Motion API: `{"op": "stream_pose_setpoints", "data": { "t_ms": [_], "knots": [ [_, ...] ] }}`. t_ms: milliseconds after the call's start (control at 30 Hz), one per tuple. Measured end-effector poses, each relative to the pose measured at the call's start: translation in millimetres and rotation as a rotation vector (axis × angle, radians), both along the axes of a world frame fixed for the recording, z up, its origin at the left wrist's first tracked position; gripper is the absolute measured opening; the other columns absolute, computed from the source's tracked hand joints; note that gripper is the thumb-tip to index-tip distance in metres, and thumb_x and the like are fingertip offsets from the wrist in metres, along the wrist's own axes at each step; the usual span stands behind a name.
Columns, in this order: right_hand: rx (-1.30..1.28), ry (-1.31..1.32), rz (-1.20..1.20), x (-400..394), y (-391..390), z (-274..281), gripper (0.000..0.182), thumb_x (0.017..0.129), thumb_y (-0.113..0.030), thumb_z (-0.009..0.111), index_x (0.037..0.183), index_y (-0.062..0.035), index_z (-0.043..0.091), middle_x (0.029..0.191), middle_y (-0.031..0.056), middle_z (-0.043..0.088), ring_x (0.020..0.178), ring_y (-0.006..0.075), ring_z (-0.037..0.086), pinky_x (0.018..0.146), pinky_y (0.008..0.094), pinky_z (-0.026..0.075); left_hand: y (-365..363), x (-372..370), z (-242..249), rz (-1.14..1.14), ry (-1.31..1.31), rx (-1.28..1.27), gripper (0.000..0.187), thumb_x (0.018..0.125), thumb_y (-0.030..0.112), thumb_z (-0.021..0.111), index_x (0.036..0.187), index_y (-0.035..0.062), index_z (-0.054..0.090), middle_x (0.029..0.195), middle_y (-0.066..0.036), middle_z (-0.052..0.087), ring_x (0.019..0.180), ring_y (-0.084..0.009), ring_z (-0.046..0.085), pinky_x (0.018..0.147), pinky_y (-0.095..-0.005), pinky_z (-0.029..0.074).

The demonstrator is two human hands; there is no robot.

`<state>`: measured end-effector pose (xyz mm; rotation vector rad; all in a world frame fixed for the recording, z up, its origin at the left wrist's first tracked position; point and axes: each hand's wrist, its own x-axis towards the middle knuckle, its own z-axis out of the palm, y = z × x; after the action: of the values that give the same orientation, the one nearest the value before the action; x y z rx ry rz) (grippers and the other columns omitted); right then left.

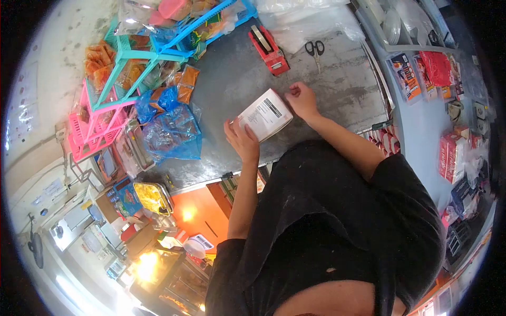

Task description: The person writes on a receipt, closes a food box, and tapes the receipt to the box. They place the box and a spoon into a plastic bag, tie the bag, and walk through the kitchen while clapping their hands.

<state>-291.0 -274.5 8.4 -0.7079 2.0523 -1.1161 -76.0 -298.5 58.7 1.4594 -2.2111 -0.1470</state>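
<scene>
A white box [265, 115] with printed text and a dark-barred label lies on the dark metal table, tilted in the view. My left hand [242, 140] holds its left end, with fingers around the side and the thumb near the lower corner. Just off the box's right edge is my right hand [302, 101], its fingers curled together; whatever may be between them is too small to tell. Above the box sits a red tape dispenser [269, 50], and black-handled scissors [315, 53] lie to its right.
Blue plastic bags [173, 131] lie left of the box, beside stacked teal racks [124, 68] and pink racks [97, 131] holding packets. Clear plastic sheets [311, 21] cover the table's far part. A yellow-filled container [150, 197] stands past the left edge.
</scene>
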Motion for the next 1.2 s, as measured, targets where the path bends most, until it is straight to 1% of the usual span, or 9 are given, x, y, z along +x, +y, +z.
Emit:
{"op": "stream_pose_setpoints", "data": {
  "t_ms": [200, 300, 367, 467, 700, 767, 900, 1100, 1200],
  "knots": [
    [-0.452, 0.256, -0.069, -65, -55, 20, 0.029, 0.075, -0.02, 0.072, 0.098, -0.003, 0.065, 0.085, 0.0135, 0.065, 0.079, 0.0262, 0.063, 0.072, 0.036, 0.049, -39, -41, 46, -0.074, 0.033, -0.075, 0.049, 0.07, 0.002, 0.06, 0.119, 0.0016, 0.052, 0.125, -0.023, 0.047, 0.11, -0.0382, 0.051, 0.093, -0.048, 0.038],
    [-0.217, -0.036, 0.194, -81, -81, 36, 0.031, 0.077, -0.023, 0.074, 0.099, -0.0024, 0.069, 0.083, 0.0117, 0.068, 0.076, 0.0212, 0.065, 0.07, 0.0324, 0.051, -83, -92, 37, -0.246, 0.249, 0.096, 0.048, 0.069, 0.005, 0.064, 0.117, 0.0017, 0.054, 0.113, -0.02, 0.056, 0.105, -0.0353, 0.055, 0.088, -0.0435, 0.043],
    [0.0, -0.527, 0.282, -83, -91, 61, 0.03, 0.087, -0.024, 0.066, 0.102, 0.001, 0.068, 0.095, 0.0075, 0.069, 0.083, 0.0148, 0.064, 0.077, 0.0266, 0.047, -95, -120, 26, -0.295, 0.192, 0.161, 0.047, 0.069, 0.006, 0.066, 0.115, 0.0022, 0.055, 0.111, -0.018, 0.058, 0.101, -0.0337, 0.057, 0.085, -0.0422, 0.046],
    [-0.066, -0.686, 0.241, -77, -95, 53, 0.03, 0.087, -0.024, 0.065, 0.099, 0.0023, 0.069, 0.092, 0.0073, 0.069, 0.082, 0.0144, 0.064, 0.074, 0.0268, 0.048, -108, -135, 15, -0.343, 0.106, 0.288, 0.043, 0.07, 0.008, 0.07, 0.111, 0.0039, 0.06, 0.107, -0.015, 0.061, 0.096, -0.0311, 0.061, 0.08, -0.0405, 0.049],
    [-0.179, -0.474, 0.309, -63, -65, 36, 0.022, 0.08, -0.023, 0.07, 0.086, -0.0017, 0.072, 0.082, 0.0079, 0.07, 0.071, 0.0153, 0.065, 0.067, 0.0324, 0.051, -113, -132, 10, -0.358, 0.033, 0.356, 0.033, 0.072, 0.012, 0.07, 0.105, 0.0083, 0.065, 0.106, -0.011, 0.064, 0.095, -0.0297, 0.063, 0.08, -0.0408, 0.049],
    [0.156, 0.001, 0.259, -54, -46, 20, 0.022, 0.078, -0.024, 0.069, 0.084, -0.0029, 0.072, 0.077, 0.0099, 0.07, 0.071, 0.018, 0.065, 0.066, 0.0329, 0.049, -116, -134, 5, -0.336, 0.034, 0.334, 0.033, 0.074, 0.015, 0.07, 0.105, 0.0082, 0.064, 0.107, -0.011, 0.063, 0.096, -0.0305, 0.062, 0.082, -0.0411, 0.049],
    [0.081, 0.146, 0.242, -51, -37, -9, 0.024, 0.077, -0.025, 0.069, 0.082, -0.0024, 0.071, 0.074, 0.0124, 0.068, 0.069, 0.0188, 0.065, 0.064, 0.0309, 0.047, -105, -106, 10, -0.296, 0.079, 0.149, 0.036, 0.079, 0.022, 0.069, 0.11, 0.0058, 0.062, 0.108, -0.014, 0.063, 0.098, -0.0321, 0.061, 0.084, -0.0411, 0.048],
    [-0.136, -0.221, 0.19, -38, 10, 35, 0.026, 0.084, -0.025, 0.064, 0.092, -0.0009, 0.069, 0.081, 0.0077, 0.069, 0.075, 0.015, 0.062, 0.068, 0.0296, 0.047, -20, 19, 27, 0.21, 0.18, 0.25, 0.04, 0.08, 0.023, 0.071, 0.11, 0.0011, 0.057, 0.107, -0.021, 0.056, 0.101, -0.0367, 0.055, 0.089, -0.0422, 0.044],
    [-0.12, -0.447, 0.433, -7, 43, 65, 0.027, 0.087, -0.025, 0.062, 0.096, -0.0004, 0.068, 0.083, 0.0046, 0.068, 0.077, 0.0129, 0.061, 0.07, 0.029, 0.046, 33, 28, 44, 0.067, 0.118, 0.262, 0.058, 0.074, 0.029, 0.076, 0.119, 0.0016, 0.053, 0.119, -0.025, 0.05, 0.112, -0.0394, 0.049, 0.094, -0.0479, 0.039]
  ]
}}
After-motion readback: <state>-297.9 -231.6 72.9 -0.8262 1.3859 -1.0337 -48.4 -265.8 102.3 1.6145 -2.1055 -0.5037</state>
